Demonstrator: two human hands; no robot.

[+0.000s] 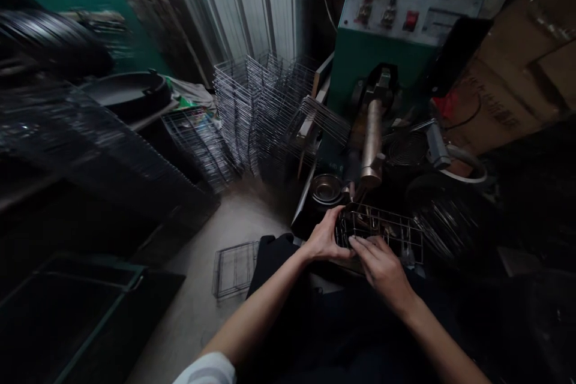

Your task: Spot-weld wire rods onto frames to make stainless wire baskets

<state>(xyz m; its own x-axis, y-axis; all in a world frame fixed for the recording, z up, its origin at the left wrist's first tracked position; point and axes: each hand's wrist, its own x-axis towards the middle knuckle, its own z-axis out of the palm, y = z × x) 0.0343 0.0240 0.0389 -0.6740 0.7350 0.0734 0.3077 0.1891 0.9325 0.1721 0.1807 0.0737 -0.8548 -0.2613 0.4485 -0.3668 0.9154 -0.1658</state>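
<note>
A small black wire basket or rack point(398, 222) is in front of me, below the metal arm point(372, 138) of a green machine point(380, 51). My left hand point(326, 237) grips its left end, thumb and fingers round the wires. At the near side of the rack, my right hand point(380, 267) has its fingers bent together against the wires, close to my left thumb. The rack's near left part is partly hidden by both hands. A round metal dish point(326, 189) sits just beyond my left hand.
Tall stacks of wire racks point(252, 108) stand at the back left. One wire frame point(234, 270) lies on the floor. A black pan point(128, 93) is at the left, cardboard boxes point(499, 96) at the right. A bundle of dark wire point(443, 222) is right of the rack.
</note>
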